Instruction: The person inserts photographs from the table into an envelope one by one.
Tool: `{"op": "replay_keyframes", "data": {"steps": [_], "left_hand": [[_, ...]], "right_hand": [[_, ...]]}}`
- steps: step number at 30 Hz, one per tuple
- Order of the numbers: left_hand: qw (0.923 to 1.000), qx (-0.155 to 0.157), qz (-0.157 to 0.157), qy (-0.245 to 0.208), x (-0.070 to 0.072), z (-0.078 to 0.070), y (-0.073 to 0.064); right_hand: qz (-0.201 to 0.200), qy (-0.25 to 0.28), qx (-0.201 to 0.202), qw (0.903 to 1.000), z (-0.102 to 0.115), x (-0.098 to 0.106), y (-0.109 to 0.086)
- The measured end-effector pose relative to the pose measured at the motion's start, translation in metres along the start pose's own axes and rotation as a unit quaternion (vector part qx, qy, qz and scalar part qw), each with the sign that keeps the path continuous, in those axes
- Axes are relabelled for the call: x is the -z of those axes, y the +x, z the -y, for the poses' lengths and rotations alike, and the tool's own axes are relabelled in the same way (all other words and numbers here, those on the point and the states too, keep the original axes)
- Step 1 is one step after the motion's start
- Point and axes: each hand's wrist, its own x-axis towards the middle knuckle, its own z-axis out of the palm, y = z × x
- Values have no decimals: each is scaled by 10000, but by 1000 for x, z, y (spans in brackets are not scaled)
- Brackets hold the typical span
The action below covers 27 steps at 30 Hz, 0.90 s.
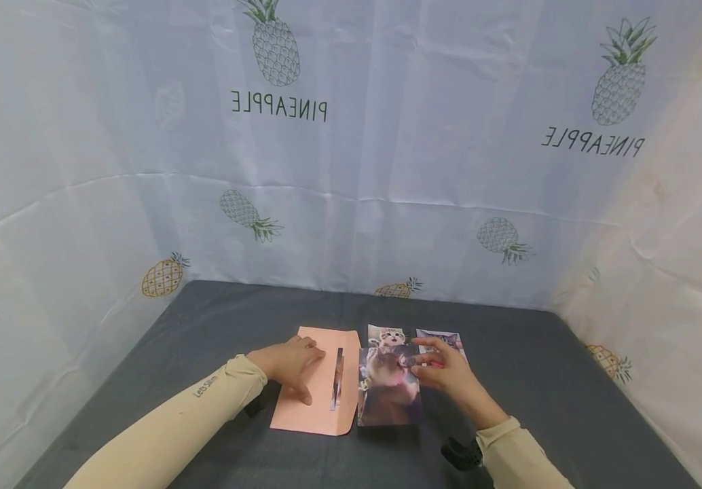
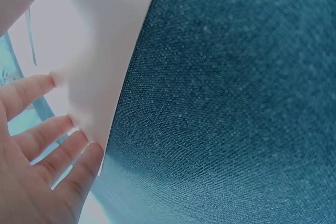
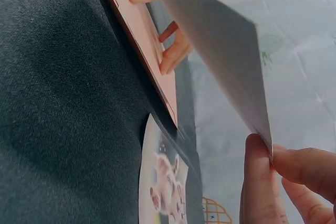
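Observation:
My left hand (image 1: pixel 290 367) rests with spread fingers on a salmon-pink envelope (image 1: pixel 302 418), its fingertips on the paper in the left wrist view. The envelope's flap side faces right, and a strip of a picture (image 1: pixel 337 380) shows in its opening. Between thumb and fingers my right hand (image 1: pixel 449 370) pinches the upper right edge of a cat photo (image 1: pixel 390 401). That photo is raised and tilted beside the envelope; the right wrist view shows its plain back (image 3: pixel 226 51). Behind it lies a kitten photo (image 1: pixel 388 335), partly covered. Another cat photo (image 1: pixel 451 338) is partly hidden by my right hand.
A dark cloth (image 1: pixel 235 305) covers the table. White curtains with pineapple prints (image 1: pixel 388 149) hang behind and on both sides. A black strap (image 1: pixel 461 454) is on my right wrist.

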Motion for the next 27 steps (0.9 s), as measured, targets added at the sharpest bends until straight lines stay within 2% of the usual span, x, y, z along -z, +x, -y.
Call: {"op": "replay_keyframes", "data": {"steps": [4,18,27], "left_hand": [[10000,6,-6,-27,0,0,0],[10000,-23,39,50,1,1,0],[10000,-25,43,71,1,0,0]], "right_hand": [[-64,22,-41,10000,-4,-4,10],[-672,-418,-392,9961,-9,-17,35],[-713,-543,-472,9949,-6,-24,43]]}}
